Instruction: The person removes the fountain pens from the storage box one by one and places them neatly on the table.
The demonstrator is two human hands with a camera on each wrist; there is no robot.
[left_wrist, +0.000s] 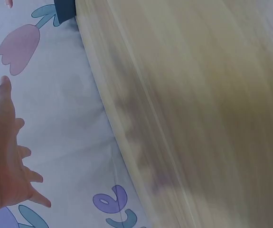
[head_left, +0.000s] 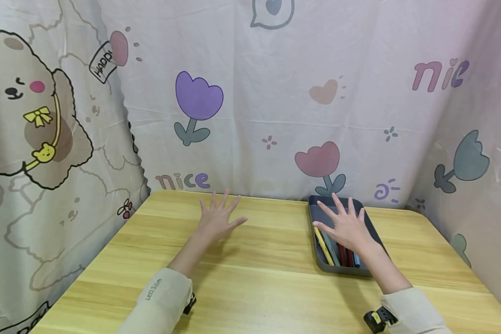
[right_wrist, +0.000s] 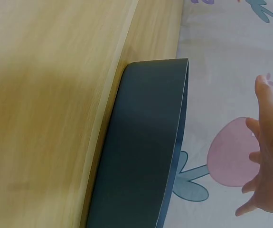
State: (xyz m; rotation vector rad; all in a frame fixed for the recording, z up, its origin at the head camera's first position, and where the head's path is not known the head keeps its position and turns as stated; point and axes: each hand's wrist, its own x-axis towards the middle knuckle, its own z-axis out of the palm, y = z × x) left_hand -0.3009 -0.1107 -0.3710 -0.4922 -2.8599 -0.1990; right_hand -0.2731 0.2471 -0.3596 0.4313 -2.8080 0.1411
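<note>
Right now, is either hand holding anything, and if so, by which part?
Nothing is held: the left hand is spread above the table, the right hand spread above the tray of pens.

Cream sleeves (head_left: 160, 308), grey lettering (head_left: 153, 289), black wrist cameras (head_left: 375, 321)
</note>
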